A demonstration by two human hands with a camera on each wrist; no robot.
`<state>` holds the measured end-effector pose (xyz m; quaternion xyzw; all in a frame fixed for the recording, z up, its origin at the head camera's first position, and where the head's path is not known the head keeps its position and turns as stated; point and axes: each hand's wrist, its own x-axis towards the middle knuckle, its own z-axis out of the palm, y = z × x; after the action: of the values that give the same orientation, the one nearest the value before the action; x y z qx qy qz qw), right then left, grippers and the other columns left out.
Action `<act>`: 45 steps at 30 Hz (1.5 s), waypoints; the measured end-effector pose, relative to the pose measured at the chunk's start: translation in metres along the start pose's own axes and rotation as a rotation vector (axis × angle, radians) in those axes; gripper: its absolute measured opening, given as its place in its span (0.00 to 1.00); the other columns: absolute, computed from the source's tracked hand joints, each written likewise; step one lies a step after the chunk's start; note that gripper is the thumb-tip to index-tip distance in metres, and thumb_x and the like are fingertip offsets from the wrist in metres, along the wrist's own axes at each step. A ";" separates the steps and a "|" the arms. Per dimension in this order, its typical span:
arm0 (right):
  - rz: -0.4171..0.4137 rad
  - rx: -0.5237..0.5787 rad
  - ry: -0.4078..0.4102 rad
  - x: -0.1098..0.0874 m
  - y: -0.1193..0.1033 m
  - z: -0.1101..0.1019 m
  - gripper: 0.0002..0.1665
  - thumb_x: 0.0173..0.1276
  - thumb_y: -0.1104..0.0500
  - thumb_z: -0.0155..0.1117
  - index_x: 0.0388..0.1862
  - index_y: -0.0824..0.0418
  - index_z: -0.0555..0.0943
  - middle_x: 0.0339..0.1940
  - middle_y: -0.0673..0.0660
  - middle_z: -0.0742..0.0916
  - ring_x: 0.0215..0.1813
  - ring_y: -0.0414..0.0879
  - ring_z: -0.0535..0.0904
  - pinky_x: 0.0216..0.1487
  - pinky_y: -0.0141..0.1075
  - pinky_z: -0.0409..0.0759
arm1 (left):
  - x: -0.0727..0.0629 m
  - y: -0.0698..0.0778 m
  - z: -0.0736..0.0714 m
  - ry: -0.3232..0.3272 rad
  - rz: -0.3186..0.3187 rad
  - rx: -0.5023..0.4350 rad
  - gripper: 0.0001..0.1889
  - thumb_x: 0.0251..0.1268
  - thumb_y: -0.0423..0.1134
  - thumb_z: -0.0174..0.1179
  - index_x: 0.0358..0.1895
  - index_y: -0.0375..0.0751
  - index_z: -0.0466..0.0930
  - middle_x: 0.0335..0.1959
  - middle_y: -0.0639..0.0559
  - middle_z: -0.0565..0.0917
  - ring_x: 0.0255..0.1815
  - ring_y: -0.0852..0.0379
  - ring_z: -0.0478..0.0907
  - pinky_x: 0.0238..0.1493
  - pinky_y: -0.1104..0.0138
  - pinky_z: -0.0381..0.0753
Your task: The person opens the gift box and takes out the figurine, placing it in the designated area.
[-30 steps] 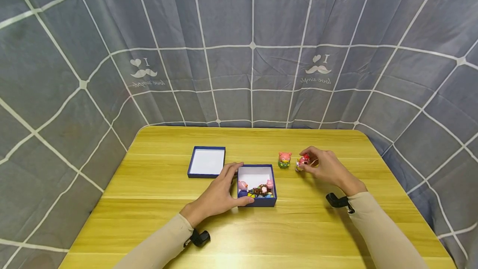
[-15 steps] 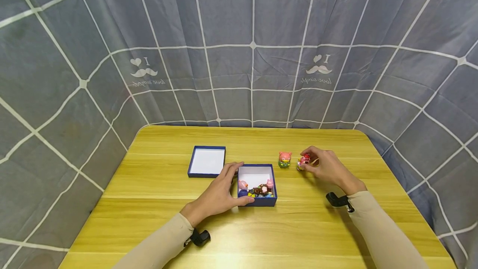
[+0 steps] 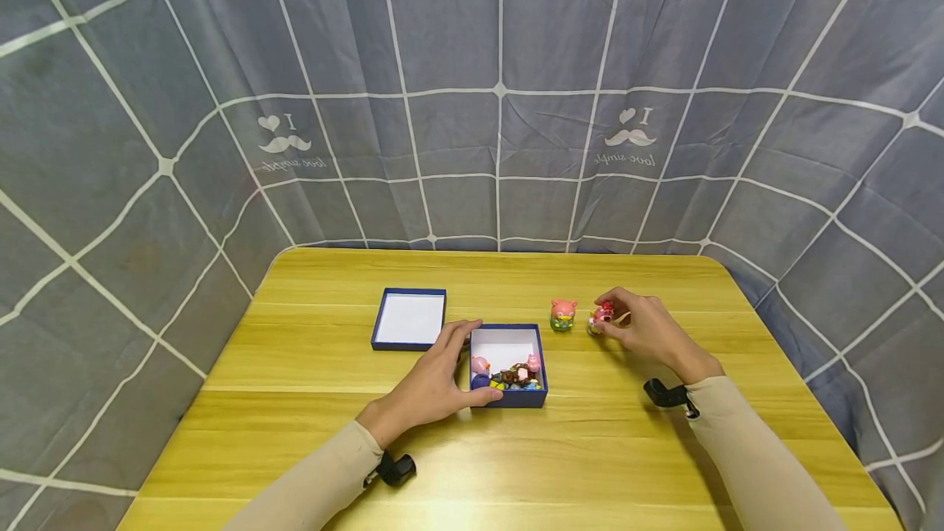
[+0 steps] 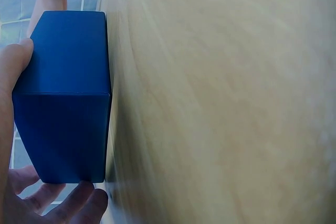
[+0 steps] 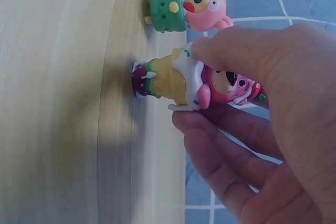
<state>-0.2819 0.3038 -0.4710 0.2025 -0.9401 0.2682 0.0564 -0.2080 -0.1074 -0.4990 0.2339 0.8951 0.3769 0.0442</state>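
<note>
My left hand point(image 3: 430, 388) grips a dark blue square box point(image 3: 519, 401), its thumb over the front wall and its fingers at the far left corner. Inside the box lie several small colourful figurines point(image 3: 516, 375). In the left wrist view, the outer walls of the box point(image 4: 65, 53) stand on the wood. To the right of the box, my right hand point(image 3: 649, 330) pinches a pink ice-cream-cone figurine point(image 5: 176, 74) between thumb and fingers; its base is on or very near the table. Close beside it stands a pink-headed figurine with a green body point(image 5: 168, 9).
A shallow blue lid point(image 3: 409, 318) with a white inside lies face up behind and left of the box. The yellow wooden table point(image 3: 472, 465) is bordered at the back and sides by a grey checked cloth point(image 3: 457, 138).
The ice-cream-cone figurine and the right hand's fingertips have shifted slightly to the right, away from the pink-headed figurine. The left hand and the box look unmoved.
</note>
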 end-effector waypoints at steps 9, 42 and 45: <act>0.018 0.000 0.004 0.001 -0.001 0.000 0.22 0.79 0.58 0.83 0.64 0.67 0.89 0.47 0.59 0.98 0.49 0.53 0.96 0.49 0.50 0.96 | 0.000 0.001 0.000 0.002 0.000 0.005 0.62 0.69 0.73 0.79 0.97 0.52 0.56 0.93 0.48 0.64 0.83 0.38 0.81 0.83 0.40 0.83; 0.004 0.019 0.022 0.000 0.002 0.003 0.27 0.80 0.60 0.82 0.71 0.70 0.86 0.50 0.62 0.98 0.50 0.59 0.98 0.53 0.57 0.97 | -0.001 0.000 0.000 0.001 0.005 0.007 0.62 0.69 0.72 0.79 0.96 0.50 0.57 0.93 0.46 0.64 0.85 0.37 0.79 0.84 0.40 0.82; 0.002 0.020 0.021 -0.001 0.002 0.004 0.28 0.80 0.60 0.81 0.72 0.70 0.86 0.51 0.62 0.97 0.51 0.59 0.98 0.54 0.57 0.97 | -0.001 0.000 0.000 -0.001 0.003 0.005 0.62 0.69 0.73 0.79 0.96 0.50 0.57 0.94 0.46 0.63 0.85 0.37 0.79 0.84 0.39 0.82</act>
<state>-0.2820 0.3039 -0.4754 0.1992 -0.9370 0.2799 0.0637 -0.2068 -0.1081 -0.4993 0.2357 0.8956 0.3747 0.0433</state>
